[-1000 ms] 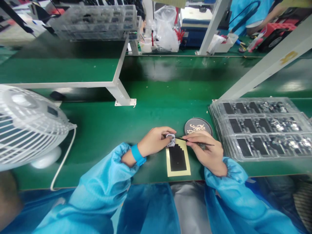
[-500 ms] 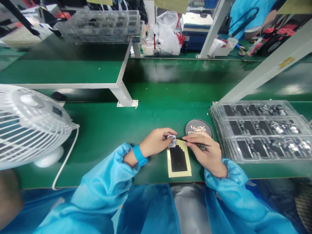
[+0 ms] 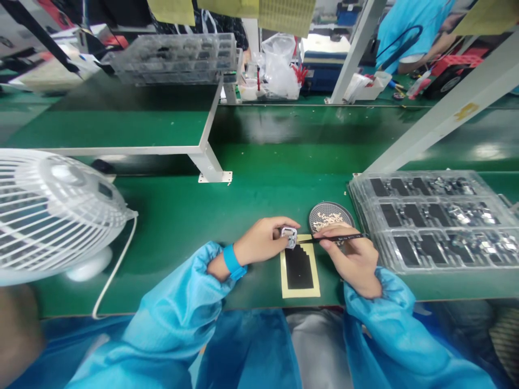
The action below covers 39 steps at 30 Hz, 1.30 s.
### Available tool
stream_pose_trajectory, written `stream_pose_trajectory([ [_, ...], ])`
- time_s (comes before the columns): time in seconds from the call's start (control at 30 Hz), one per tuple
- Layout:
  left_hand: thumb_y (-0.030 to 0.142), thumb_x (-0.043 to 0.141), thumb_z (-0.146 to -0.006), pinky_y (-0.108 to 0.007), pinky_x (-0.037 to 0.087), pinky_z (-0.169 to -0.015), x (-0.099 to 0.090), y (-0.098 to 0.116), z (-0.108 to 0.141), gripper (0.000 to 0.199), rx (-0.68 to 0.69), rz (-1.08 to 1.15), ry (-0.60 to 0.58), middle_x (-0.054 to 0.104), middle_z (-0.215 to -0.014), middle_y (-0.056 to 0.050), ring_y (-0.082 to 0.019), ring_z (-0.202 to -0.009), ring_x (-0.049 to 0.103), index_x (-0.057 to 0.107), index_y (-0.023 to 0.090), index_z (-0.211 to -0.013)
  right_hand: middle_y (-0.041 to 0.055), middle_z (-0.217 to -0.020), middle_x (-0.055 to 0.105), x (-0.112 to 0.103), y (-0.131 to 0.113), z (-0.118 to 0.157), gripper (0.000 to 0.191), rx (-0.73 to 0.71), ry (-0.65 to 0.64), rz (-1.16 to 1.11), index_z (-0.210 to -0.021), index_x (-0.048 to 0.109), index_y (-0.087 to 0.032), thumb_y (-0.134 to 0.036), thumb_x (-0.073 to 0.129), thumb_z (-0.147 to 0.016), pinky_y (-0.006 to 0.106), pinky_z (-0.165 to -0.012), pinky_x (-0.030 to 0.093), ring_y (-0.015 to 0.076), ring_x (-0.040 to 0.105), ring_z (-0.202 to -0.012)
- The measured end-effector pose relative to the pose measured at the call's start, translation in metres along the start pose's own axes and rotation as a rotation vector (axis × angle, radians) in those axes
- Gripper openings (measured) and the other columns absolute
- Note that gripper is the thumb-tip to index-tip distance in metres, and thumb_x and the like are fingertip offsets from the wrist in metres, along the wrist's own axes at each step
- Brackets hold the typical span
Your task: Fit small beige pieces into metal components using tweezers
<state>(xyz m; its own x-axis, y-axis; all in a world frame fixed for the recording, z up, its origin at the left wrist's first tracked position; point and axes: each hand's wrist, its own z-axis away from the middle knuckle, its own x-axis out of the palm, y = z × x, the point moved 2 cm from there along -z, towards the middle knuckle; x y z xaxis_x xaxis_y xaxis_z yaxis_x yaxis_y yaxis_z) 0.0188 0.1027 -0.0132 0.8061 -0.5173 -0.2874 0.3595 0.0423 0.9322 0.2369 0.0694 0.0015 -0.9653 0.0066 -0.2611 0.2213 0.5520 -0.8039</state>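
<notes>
My left hand point(image 3: 265, 240) grips a small white square housing point(image 3: 289, 237) with parts inside, held between thumb and fingers. A pair of black tweezers point(image 3: 343, 237) is in my right hand point(image 3: 352, 256), its tips pointing left, close to the housing; whether they touch it I cannot tell. Below both hands lies a yellow backing sheet point(image 3: 284, 281) bearing a black adhesive piece point(image 3: 300, 270) with a stepped upper edge. Just behind my right hand is a round dark dish point(image 3: 316, 208) that holds many small pale pieces point(image 3: 328, 219).
Stacked clear trays point(image 3: 433, 216) with black sheets and metallic parts stand on the right. A white fan point(image 3: 60, 210) with its cord point(image 3: 117, 270) occupies the left. A raised shelf point(image 3: 133, 124) and a slanted white post point(image 3: 438, 108) frame the bench. A co-worker's blue sleeve point(image 3: 409, 32) shows behind.
The tweezers have turned, and more of their black handle shows to the right of my right hand. The housing now faces the camera more openly. The whole view has shifted slightly.
</notes>
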Motion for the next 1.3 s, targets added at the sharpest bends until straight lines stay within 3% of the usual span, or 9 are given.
stream_pose_trajectory([
  [0.2, 0.009, 0.06, -0.076, -0.022, 0.05, -0.066, 0.001, 0.001, 0.001, 0.048, 0.084, 0.017, -0.004, 0.073, -0.094, -0.004, -0.013, -0.075, 0.065, 0.069, 0.019, -0.122, 0.0039, -0.095, 0.074, 0.0, 0.002, 0.003, 0.019, 0.065, 0.002, -0.001, -0.1, 0.07, -0.024, -0.01, 0.073, -0.088, 0.045, -0.088, 0.055, 0.025, 0.072, -0.093],
  [0.37, 0.01, 0.061, -0.079, -0.023, 0.054, -0.071, -0.001, 0.003, -0.001, 0.043, 0.059, 0.082, 0.005, 0.074, -0.099, -0.005, -0.015, -0.082, 0.069, 0.069, 0.018, -0.121, 0.0056, -0.095, 0.073, -0.002, 0.004, 0.002, 0.015, 0.135, -0.008, -0.2, -0.098, 0.067, -0.023, -0.009, 0.068, -0.092, 0.045, -0.085, 0.055, 0.0245, 0.07, -0.095],
  [0.5, 0.01, 0.061, -0.08, -0.023, 0.056, -0.068, 0.0, 0.007, -0.001, 0.04, -0.01, 0.225, -0.014, 0.075, -0.097, -0.008, -0.015, -0.08, 0.071, 0.068, 0.014, -0.119, 0.0072, -0.095, 0.073, -0.006, 0.001, -0.001, 0.016, 0.1, -0.07, -0.262, -0.097, 0.067, -0.021, -0.006, 0.067, -0.091, 0.047, -0.086, 0.054, 0.0259, 0.069, -0.096],
  [0.63, 0.012, 0.063, -0.081, -0.023, 0.057, -0.066, 0.003, 0.011, 0.0, 0.04, -0.037, 0.33, -0.052, 0.075, -0.095, -0.01, -0.016, -0.079, 0.072, 0.066, 0.011, -0.12, 0.008, -0.096, 0.074, -0.007, -0.002, -0.003, 0.02, 0.022, 0.018, -0.301, -0.101, 0.067, -0.021, -0.004, 0.066, -0.09, 0.048, -0.082, 0.055, 0.0277, 0.07, -0.096],
  [0.73, 0.013, 0.065, -0.08, -0.023, 0.058, -0.066, 0.006, 0.012, 0.0, 0.039, -0.039, 0.347, -0.069, 0.074, -0.095, -0.01, -0.015, -0.078, 0.071, 0.066, 0.01, -0.119, 0.0075, -0.096, 0.074, -0.004, -0.003, -0.003, 0.024, -0.041, 0.067, -0.244, -0.102, 0.068, -0.022, -0.003, 0.07, -0.087, 0.049, -0.081, 0.055, 0.0278, 0.07, -0.093],
  [0.93, 0.018, 0.07, -0.079, -0.026, 0.06, -0.069, 0.011, 0.012, 0.0, 0.042, -0.04, 0.421, -0.114, 0.073, -0.096, -0.01, -0.015, -0.078, 0.071, 0.065, 0.009, -0.12, 0.0069, -0.099, 0.076, 0.001, -0.001, -0.002, 0.031, -0.082, 0.043, -0.105, -0.102, 0.071, -0.023, 0.0, 0.076, -0.081, 0.052, -0.086, 0.056, 0.0271, 0.071, -0.092],
  [1.3, 0.022, 0.073, -0.079, -0.028, 0.061, -0.071, 0.013, 0.014, 0.003, 0.04, -0.02, 0.432, -0.129, 0.074, -0.097, -0.009, -0.016, -0.08, 0.071, 0.066, 0.013, -0.118, 0.005, -0.097, 0.076, 0.002, 0.0, 0.0, 0.021, -0.004, 0.057, -0.083, -0.099, 0.07, -0.026, -0.011, 0.076, -0.085, 0.049, -0.085, 0.06, 0.0254, 0.072, -0.093],
])
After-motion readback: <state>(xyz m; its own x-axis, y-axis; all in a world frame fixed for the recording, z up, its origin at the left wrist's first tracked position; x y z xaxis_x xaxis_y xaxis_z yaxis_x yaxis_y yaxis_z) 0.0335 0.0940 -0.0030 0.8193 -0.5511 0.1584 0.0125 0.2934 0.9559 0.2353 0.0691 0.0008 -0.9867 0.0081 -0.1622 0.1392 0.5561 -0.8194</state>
